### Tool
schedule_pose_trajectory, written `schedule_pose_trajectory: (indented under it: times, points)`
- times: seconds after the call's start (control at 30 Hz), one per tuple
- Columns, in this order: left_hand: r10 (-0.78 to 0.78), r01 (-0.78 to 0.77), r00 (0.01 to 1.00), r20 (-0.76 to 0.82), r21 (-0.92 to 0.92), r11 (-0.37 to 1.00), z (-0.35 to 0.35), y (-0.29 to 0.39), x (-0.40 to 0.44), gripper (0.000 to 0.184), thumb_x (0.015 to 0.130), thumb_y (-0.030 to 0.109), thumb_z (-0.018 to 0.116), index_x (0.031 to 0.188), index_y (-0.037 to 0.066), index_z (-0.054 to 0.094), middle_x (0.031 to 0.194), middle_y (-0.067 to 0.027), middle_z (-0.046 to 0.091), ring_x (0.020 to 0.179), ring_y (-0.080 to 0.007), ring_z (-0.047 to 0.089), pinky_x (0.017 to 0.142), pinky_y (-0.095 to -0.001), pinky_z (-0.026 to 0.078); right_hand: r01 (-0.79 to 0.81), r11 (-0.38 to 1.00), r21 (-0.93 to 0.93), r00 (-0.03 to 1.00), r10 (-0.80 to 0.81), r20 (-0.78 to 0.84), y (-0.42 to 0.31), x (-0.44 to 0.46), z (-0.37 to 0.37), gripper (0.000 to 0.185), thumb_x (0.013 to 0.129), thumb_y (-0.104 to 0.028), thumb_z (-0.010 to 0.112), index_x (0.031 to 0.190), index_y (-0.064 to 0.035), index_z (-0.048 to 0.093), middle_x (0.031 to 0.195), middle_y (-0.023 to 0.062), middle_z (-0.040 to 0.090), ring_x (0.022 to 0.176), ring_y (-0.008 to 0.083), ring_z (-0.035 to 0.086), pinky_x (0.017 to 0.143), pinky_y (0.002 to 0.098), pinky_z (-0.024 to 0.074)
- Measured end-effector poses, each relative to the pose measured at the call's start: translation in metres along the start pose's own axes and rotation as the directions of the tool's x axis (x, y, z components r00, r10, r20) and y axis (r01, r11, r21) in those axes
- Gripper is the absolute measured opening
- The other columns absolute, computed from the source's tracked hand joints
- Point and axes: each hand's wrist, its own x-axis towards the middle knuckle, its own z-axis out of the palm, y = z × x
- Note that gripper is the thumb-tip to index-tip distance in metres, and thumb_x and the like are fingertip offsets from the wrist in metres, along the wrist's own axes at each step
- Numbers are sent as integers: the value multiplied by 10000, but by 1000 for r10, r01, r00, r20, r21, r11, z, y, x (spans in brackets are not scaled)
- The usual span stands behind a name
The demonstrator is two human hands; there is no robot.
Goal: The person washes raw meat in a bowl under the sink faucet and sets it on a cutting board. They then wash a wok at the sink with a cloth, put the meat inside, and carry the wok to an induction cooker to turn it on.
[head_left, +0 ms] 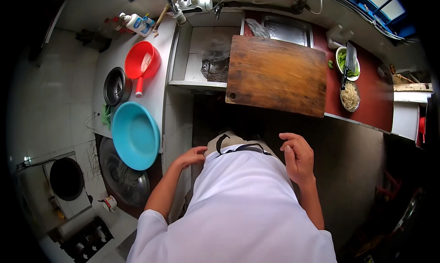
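Brown rectangular wooden cutting board (277, 75) is seen ahead on red countertop (373, 100), long axis crosswise | right hand (299, 158) is held nearer, half-curled, nothing gripped | left hand (190, 157) is held at waist, fingers loose, empty

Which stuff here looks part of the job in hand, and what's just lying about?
Likely part of it (a guess: left hand and right hand look empty):
cutting board
knife, lying over the greens
pale strands, perhaps sprouts

Probably just lying about:
blue basin
red dipper
dark pot
pump bottle
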Motion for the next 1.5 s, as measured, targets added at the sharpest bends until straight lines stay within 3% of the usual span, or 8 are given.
schedule_pose_trajectory:
  times: [0.17,0.33,0.47,0.6,0.67,0.87,1.2,1.5]
  points:
    - [212,-193,913,-349,89,977,-13,43,-10,521,850,188,664,1327,35,520,1040,-43,623,940,-139,595,796,-263,492,8,1000,29,999,-9,41,4,9,3,87,835,-31,567,755,-7,592,811,140,649,869,290,663,703,344,497]
    - [403,-484,574,-713,101,869,-87,103,-43,448,880,197,652,1283,29,551,996,-40,617,862,-117,574,748,-276,494,-9,1000,-2,995,9,101,-1,39,16,86,835,-35,571,762,-3,603,823,131,666,784,275,644,677,337,493]
    - [619,-69,-17,-785,618,783,-213,112,-35,580,850,289,680,1301,-31,505,997,-135,618,951,-226,601,840,-322,489,-20,999,-37,994,24,111,-12,71,43,87,850,-48,576,784,-5,612,821,123,671,730,263,619,667,334,485]
    - [579,-33,-42,-814,580,814,-325,106,20,594,840,348,685,1258,-40,516,984,-163,623,910,-281,640,773,-389,526,-20,996,-83,989,31,142,-30,125,80,138,899,-56,518,886,12,638,846,115,669,763,215,630,693,303,482]
    - [99,-434,801,-590,-459,775,-329,125,10,517,856,348,674,1190,-19,528,964,-178,624,791,-303,667,642,-421,550,-46,996,-82,987,58,153,-44,146,102,149,910,-68,518,914,13,643,853,112,670,772,204,632,697,294,480]
    - [158,-422,906,-392,-808,411,-307,143,28,374,870,292,688,1122,77,516,779,-70,574,538,-157,535,459,-284,445,-130,988,81,978,114,177,-76,198,163,141,921,-109,563,945,3,645,771,101,604,679,185,570,624,294,451]
    - [331,-525,851,-408,-658,539,-244,162,-17,426,892,104,581,1281,32,421,690,-34,489,470,-137,480,436,-288,404,-250,954,165,950,208,234,-42,261,183,206,942,-144,556,1057,-6,655,881,77,701,763,117,632,688,255,498]
    - [367,-350,917,-159,-764,542,-140,225,-15,261,866,100,618,1094,55,499,710,-33,521,454,-124,506,395,-268,411,-19,893,-449,986,91,140,6,465,206,768,831,-552,594,1242,91,509,1060,296,641,1017,415,621,862,426,490]
